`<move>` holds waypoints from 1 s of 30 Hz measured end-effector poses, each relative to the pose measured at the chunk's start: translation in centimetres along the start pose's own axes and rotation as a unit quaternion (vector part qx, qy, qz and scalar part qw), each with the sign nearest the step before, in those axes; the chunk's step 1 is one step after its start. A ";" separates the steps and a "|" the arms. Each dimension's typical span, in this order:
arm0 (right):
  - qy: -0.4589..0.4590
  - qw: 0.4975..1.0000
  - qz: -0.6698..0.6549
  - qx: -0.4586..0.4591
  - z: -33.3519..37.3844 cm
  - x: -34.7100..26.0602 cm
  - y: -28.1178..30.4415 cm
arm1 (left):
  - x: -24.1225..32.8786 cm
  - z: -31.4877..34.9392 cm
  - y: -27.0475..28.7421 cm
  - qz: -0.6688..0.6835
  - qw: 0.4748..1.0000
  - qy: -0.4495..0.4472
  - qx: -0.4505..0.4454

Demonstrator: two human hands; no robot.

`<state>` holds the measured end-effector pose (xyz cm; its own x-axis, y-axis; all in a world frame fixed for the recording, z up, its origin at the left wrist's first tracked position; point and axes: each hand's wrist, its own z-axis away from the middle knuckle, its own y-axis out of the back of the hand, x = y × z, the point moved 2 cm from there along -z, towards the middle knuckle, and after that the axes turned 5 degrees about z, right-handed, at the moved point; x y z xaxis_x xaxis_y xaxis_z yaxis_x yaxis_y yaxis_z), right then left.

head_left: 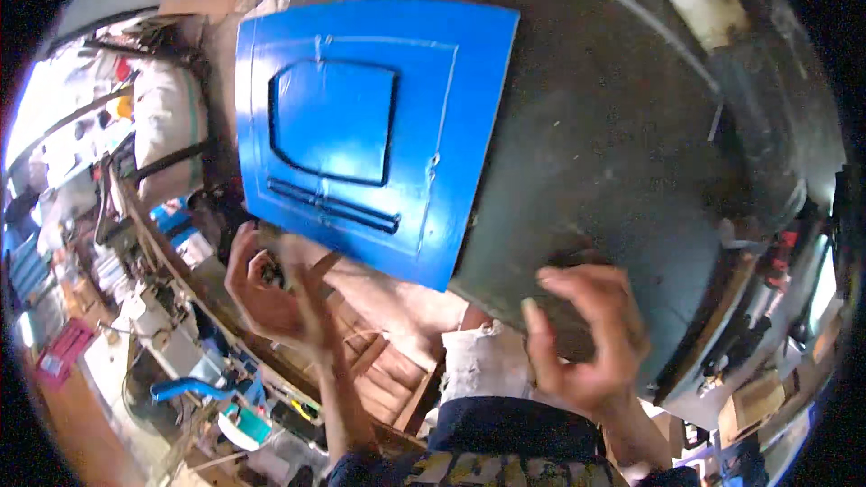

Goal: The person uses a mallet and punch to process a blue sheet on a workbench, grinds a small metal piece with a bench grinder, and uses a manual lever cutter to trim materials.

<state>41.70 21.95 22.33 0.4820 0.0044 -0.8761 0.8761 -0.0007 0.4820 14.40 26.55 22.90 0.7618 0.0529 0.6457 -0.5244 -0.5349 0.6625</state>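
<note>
A bright blue panel (pixel 424 45) with a thin scored outline, a raised rounded shape and two dark-edged bars lies on a large dark board (pixel 613 153). Its left part reaches past the board's edge. Just below the panel's lower left edge is my left hand (pixel 271 302), fingers curved and apart from the thumb; I see nothing held in it. My right hand (pixel 591 334) hovers over the near part of the dark board, right of the panel's bottom corner. A gap shows between its thumb and fingers, with dark shadow behind.
Slatted wood (pixel 379 379) shows below the board's near edge. Cluttered shelves on the left hold a blue-handled item (pixel 189 390), a pink object (pixel 63 352) and a teal-and-white container (pixel 244 426). A white sack (pixel 167 117) stands far left; a cardboard box (pixel 753 406) sits at lower right.
</note>
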 end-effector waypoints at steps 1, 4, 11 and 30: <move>-0.028 0.999 0.009 0.036 -0.1 0.5 0.3 | 0.9 0.6 0.0 -0.041 0.986 -0.156 -0.037; 0.032 0.998 0.025 0.055 0.4 2.3 0.2 | 2.7 2.1 -0.1 -0.215 0.932 -0.211 -0.204; 0.061 0.997 0.009 0.049 -0.1 1.9 0.0 | 3.7 1.1 -2.9 -0.086 0.933 -0.299 -0.183; 0.094 0.994 0.003 0.050 -0.1 1.9 -0.9 | 3.4 -0.3 -2.6 -0.067 0.906 -0.345 -0.234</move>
<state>41.83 22.10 20.22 0.4868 0.1914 -0.8523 0.8735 -0.1006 0.4763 18.24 28.38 23.42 0.8027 -0.5350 0.2636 -0.3902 -0.1369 0.9105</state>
